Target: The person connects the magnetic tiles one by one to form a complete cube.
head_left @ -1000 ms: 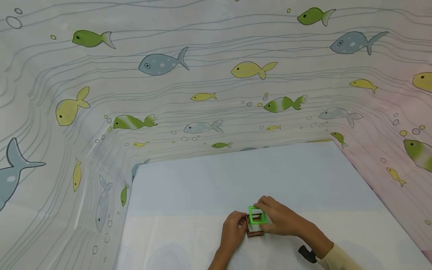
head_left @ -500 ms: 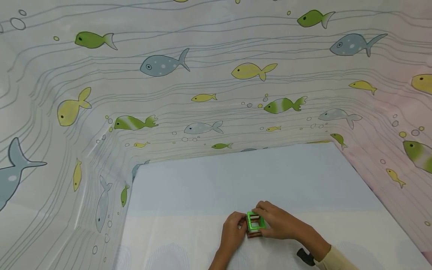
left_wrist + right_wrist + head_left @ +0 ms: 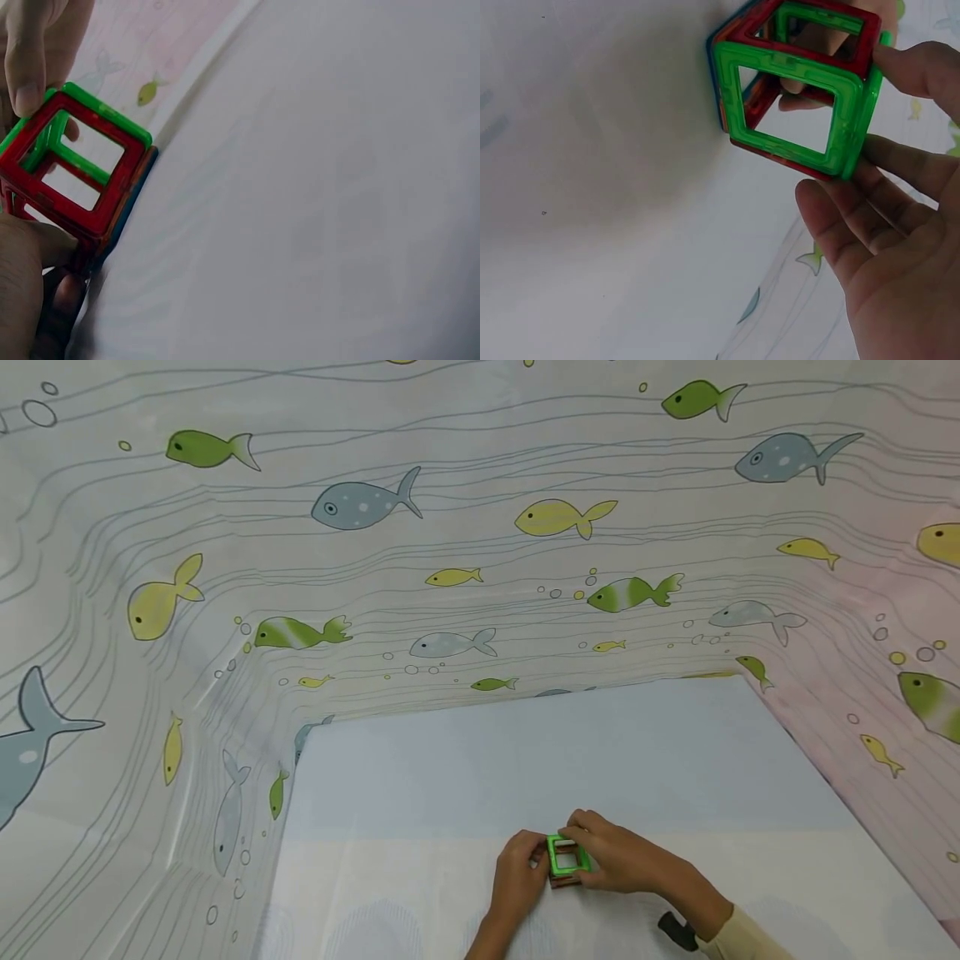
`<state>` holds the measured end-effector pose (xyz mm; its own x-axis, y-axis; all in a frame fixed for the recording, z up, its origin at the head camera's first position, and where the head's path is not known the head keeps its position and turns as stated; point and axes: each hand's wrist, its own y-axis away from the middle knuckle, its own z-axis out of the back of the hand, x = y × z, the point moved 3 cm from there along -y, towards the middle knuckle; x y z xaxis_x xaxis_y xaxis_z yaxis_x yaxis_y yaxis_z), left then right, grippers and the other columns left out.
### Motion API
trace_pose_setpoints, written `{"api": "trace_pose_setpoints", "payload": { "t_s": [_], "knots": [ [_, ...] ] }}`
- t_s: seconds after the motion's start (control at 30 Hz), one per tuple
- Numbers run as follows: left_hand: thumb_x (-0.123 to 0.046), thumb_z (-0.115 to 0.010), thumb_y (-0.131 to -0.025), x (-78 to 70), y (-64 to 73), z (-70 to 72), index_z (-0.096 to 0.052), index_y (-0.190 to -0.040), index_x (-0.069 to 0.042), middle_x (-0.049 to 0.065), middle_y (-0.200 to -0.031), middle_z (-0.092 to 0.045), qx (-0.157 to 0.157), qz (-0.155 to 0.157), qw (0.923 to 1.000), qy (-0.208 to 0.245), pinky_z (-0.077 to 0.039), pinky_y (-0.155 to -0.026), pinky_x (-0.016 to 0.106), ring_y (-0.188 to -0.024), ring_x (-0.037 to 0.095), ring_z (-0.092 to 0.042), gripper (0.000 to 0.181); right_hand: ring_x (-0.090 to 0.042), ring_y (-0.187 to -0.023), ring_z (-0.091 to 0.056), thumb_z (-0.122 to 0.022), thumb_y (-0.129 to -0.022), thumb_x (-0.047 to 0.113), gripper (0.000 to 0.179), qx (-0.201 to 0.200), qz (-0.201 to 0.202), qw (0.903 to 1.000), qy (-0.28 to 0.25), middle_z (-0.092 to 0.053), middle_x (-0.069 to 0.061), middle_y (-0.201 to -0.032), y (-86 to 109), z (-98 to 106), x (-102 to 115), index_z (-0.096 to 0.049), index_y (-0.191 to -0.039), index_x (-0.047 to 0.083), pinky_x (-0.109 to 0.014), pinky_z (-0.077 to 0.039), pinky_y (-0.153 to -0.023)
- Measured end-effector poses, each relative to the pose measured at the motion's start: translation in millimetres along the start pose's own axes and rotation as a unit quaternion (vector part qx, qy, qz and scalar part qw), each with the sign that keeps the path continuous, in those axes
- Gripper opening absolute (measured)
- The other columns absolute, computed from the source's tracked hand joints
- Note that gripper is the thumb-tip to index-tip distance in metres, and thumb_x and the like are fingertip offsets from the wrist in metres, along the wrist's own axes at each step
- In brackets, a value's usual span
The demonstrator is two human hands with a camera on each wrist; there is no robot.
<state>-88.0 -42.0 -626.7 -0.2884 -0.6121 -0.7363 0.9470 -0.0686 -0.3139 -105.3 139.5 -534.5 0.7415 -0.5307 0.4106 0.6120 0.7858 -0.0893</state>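
A small cube of see-through magnetic tiles stands on the white table. A green tile [image 3: 552, 857] lies across its top, above the red tile [image 3: 129, 171] on one side. Another green tile [image 3: 780, 147] forms a side in the right wrist view, and a blue tile [image 3: 126, 217] is at the base. My left hand [image 3: 517, 877] holds the cube's left side low down. With thumb and fingers, my right hand [image 3: 622, 860] pinches the top green tile at its edges. The left fingers show partly behind the cube in the right wrist view.
The white tabletop [image 3: 420, 785] stretches out beyond the hands. A wall sheet [image 3: 450, 543] printed with fish rises behind and at both sides. A black object [image 3: 677, 932] sits beside the right wrist, by the cream sleeve [image 3: 738, 939].
My right hand has brought the green tile down and slightly left, from above the cube's far part onto its top. My left hand has stayed in place.
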Motion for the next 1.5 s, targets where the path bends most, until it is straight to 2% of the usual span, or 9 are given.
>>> {"api": "trace_pose_setpoints", "payload": {
  "t_s": [0.3, 0.53, 0.6, 0.73, 0.87, 1.1, 1.23, 1.33, 1.5],
  "knots": [
    [-0.007, -0.076, -0.085, -1.8, -0.5, -0.5, -0.072, -0.096, -0.016, -0.009, -0.089, -0.067, -0.004, -0.007, 1.0, -0.003, -0.051, -0.069, 0.013, -0.079, -0.003, -0.058, 0.015, -0.008, -0.106, -0.052, -0.077, -0.088, 0.028, 0.055, -0.003, 0.001, 1.0, -0.007, -0.052, -0.002, -0.123, 2.9, 3.5, -0.2, -0.058, -0.134, 0.004, -0.022, -0.052, -0.08],
    [-0.006, -0.072, -0.089, 6.2, -4.9, 19.8, -0.071, -0.114, -0.011, -0.002, -0.104, -0.07, 0.061, -0.031, 0.9971, 0.033, -0.055, -0.076, 0.019, -0.089, 0.003, -0.065, 0.025, -0.013, -0.119, -0.057, -0.069, -0.093, 0.04, 0.056, -0.053, -0.035, 0.9976, -0.026, -0.054, 0.001, -0.133, 11.4, 5.6, -8.5, -0.055, -0.139, 0.012, -0.032, -0.055, -0.091],
    [-0.008, -0.069, -0.092, 9.6, -8.8, 34.4, -0.07, -0.117, -0.011, 0.0, -0.107, -0.07, 0.062, -0.044, 0.997, 0.012, -0.056, -0.077, 0.023, -0.092, 0.007, -0.065, 0.025, -0.018, -0.123, -0.057, -0.069, -0.093, 0.04, 0.055, -0.083, -0.057, 0.9947, -0.019, -0.055, -0.001, -0.136, 17.0, 10.9, -15.7, -0.055, -0.139, 0.013, -0.037, -0.055, -0.094],
    [-0.013, -0.069, -0.093, 21.0, -23.7, 74.4, -0.07, -0.116, -0.01, 0.002, -0.11, -0.07, 0.021, -0.056, 0.9968, -0.053, -0.056, -0.083, 0.033, -0.101, 0.017, -0.065, 0.023, -0.033, -0.13, -0.053, -0.072, -0.091, 0.038, 0.057, -0.135, -0.115, 0.9841, 0.012, -0.056, -0.011, -0.141, 34.8, 26.7, -40.4, -0.056, -0.139, 0.011, -0.052, -0.05, -0.1],
    [-0.027, -0.07, -0.094, 40.7, -41.0, 119.4, -0.068, -0.122, -0.009, 0.01, -0.121, -0.068, -0.006, -0.011, 0.9938, -0.111, -0.05, -0.101, 0.047, -0.121, 0.03, -0.06, 0.034, -0.048, -0.136, -0.044, -0.076, -0.087, 0.037, 0.065, -0.161, -0.169, 0.9718, 0.038, -0.051, -0.02, -0.146, 59.7, 42.0, -70.0, -0.054, -0.141, 0.008, -0.066, -0.043, -0.101],
    [-0.059, -0.06, -0.092, 81.0, -43.7, 188.6, -0.046, -0.148, -0.009, 0.024, -0.155, -0.039, 0.032, 0.082, 0.9698, -0.227, -0.025, -0.115, 0.067, -0.147, 0.049, -0.025, 0.076, -0.055, -0.143, -0.027, -0.07, -0.09, 0.046, 0.078, -0.152, -0.247, 0.9553, 0.056, -0.034, -0.026, -0.157, 101.1, 59.6, -106.9, -0.039, -0.153, 0.011, -0.074, -0.028, -0.107],
    [-0.064, -0.055, -0.092, 98.7, -40.4, 219.1, -0.034, -0.155, -0.012, 0.027, -0.161, -0.023, 0.04, 0.097, 0.9592, -0.263, -0.014, -0.116, 0.07, -0.149, 0.052, -0.013, 0.084, -0.056, -0.147, -0.011, -0.064, -0.093, 0.051, 0.085, -0.144, -0.285, 0.9443, 0.08, -0.02, -0.028, -0.162, 120.3, 69.3, -120.4, -0.022, -0.16, 0.017, -0.074, -0.01, -0.114],
    [-0.062, -0.056, -0.093, 106.6, -37.6, 237.8, -0.03, -0.157, -0.014, 0.029, -0.162, -0.02, 0.03, 0.099, 0.9558, -0.275, -0.012, -0.113, 0.074, -0.148, 0.055, -0.011, 0.084, -0.058, -0.147, -0.005, -0.062, -0.094, 0.051, 0.088, -0.145, -0.298, 0.9381, 0.1, -0.013, -0.029, -0.163, 132.3, 74.6, -127.4, -0.014, -0.161, 0.019, -0.076, -0.005, -0.113],
    [-0.057, -0.059, -0.093, 109.8, -33.9, 255.5, -0.024, -0.159, -0.015, 0.032, -0.161, -0.017, 0.025, 0.095, 0.9525, -0.288, -0.01, -0.109, 0.079, -0.146, 0.059, -0.01, 0.086, -0.06, -0.146, 0.0, -0.06, -0.095, 0.052, 0.09, -0.147, -0.309, 0.9327, 0.115, -0.007, -0.03, -0.164, 142.9, 75.8, -132.5, -0.01, -0.162, 0.018, -0.077, 0.001, -0.111]
  ]
}}
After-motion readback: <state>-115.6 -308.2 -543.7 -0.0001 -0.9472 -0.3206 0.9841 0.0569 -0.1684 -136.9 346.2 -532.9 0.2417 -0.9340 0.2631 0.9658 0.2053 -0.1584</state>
